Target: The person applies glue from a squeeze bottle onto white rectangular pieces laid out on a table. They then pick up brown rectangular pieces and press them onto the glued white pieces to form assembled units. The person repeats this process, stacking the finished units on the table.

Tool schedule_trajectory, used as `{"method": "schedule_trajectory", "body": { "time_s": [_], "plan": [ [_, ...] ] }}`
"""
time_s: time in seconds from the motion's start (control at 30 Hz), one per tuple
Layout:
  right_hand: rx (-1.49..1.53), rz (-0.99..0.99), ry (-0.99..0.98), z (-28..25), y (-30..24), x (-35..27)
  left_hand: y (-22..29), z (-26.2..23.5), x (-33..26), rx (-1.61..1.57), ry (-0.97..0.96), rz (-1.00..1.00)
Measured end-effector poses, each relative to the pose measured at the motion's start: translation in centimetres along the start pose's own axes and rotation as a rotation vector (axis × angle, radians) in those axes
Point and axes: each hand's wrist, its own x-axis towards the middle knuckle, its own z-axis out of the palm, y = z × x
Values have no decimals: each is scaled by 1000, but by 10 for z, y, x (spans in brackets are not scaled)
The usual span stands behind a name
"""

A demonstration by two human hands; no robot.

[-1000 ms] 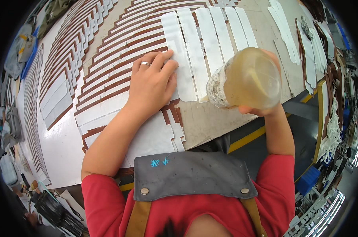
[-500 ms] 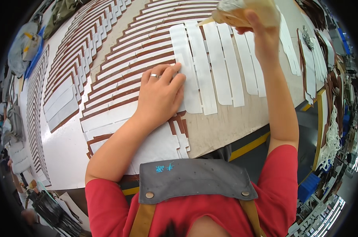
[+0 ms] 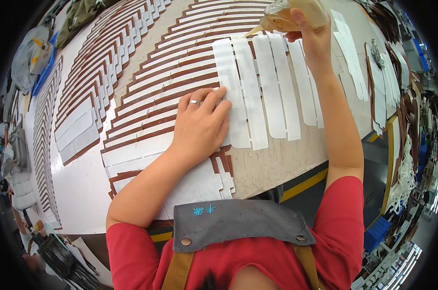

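My right hand [image 3: 311, 41] is wrapped round a translucent squeeze bottle [image 3: 282, 18] with a pale yellow filling, likely glue. Its pointed nozzle [image 3: 253, 32] tilts down to the left, by the far end of a white strip [image 3: 250, 92]. Left of that strip lies a wider white panel [image 3: 230, 96] with rounded corners. My left hand [image 3: 202, 118], a ring on one finger, rests with fingers apart against that panel's left edge and on the overlapped pieces [image 3: 156, 92]. More white panels [image 3: 269, 84] lie to the right, partly behind my right hand.
Overlapping rows of brown-edged white pieces [image 3: 100, 63] cover the left of the table [image 3: 76, 198]. A stack of white pieces [image 3: 194, 179] sits near the front edge. Loose white strips [image 3: 352, 60] lie at the right. A blue tray [image 3: 44, 72] with a plastic bag stands far left.
The whole view has shifted slightly, so the table sits a little lower. The nozzle has moved slightly left and away along the strip's far end. My left hand stays in place on the pieces.
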Motion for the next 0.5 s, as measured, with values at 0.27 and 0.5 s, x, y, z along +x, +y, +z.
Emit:
{"method": "schedule_trajectory", "body": {
  "time_s": [0.27, 0.5],
  "plan": [
    [-59, 241, 7, -26, -3, -28, 1, -1, 1, 10, 10, 5],
    [12, 354, 36, -27, -30, -70, 3, -1, 1, 28, 3, 5]
  ]
}}
